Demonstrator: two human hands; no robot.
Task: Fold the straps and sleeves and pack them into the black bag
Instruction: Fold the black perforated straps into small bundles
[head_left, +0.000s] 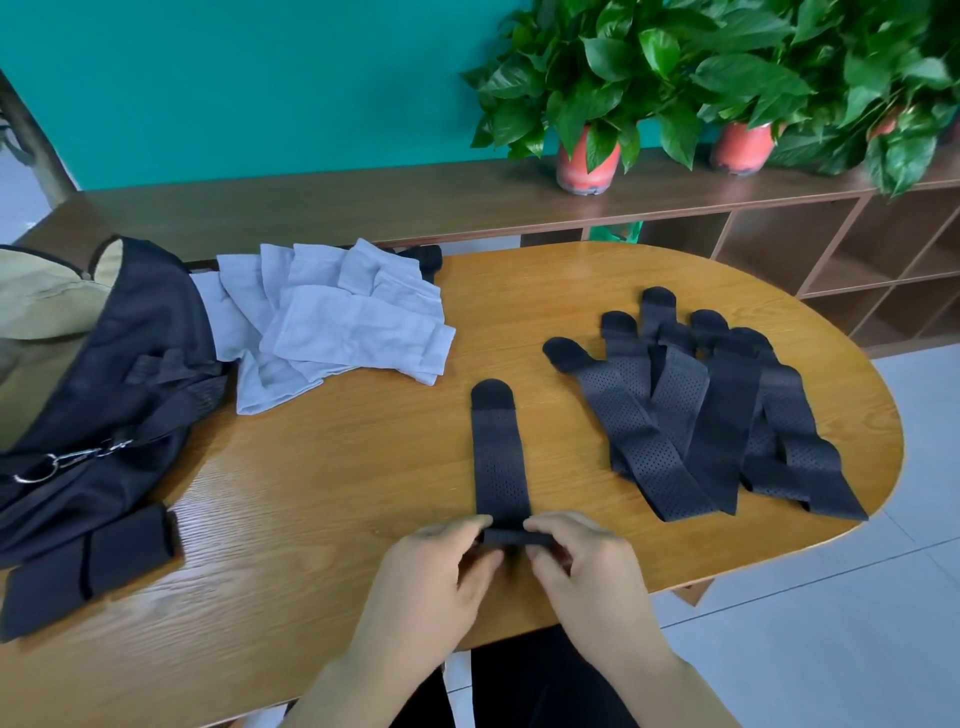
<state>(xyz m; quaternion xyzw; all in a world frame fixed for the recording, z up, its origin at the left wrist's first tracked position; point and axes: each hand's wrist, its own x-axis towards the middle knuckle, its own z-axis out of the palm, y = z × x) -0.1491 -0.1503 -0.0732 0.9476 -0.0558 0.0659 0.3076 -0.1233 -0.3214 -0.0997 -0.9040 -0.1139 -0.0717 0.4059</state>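
**Two hands pinch the near end of a perforated strap at the folding table**

A single black perforated strap (500, 457) lies flat and straight on the oval wooden table (311, 519), its rounded solid tip pointing away from the person. The left hand (436, 571) and right hand (582, 566) sit close together at the strap's near end. Each pinches a corner of it between thumb and fingertips, with the end turned up into a short fold.

The strap looks light, thin and limp, so it should bend wherever it is pressed and may spring open if let go. Judging by this, the best hold is at both edges of the folded end, as here, keeping the fold square while it is turned over toward the tip.

A loose pile of straps (717, 415) lies fanned out well to the right. The pale grey sleeves (337, 322), soft and crumpled, lie in a heap at the far left of the table. They lie just beside the black bag (104, 395), which slumps open over the table's left edge. Nothing can be seen packed inside it. Potted plants (587, 156) stand on a shelf behind.
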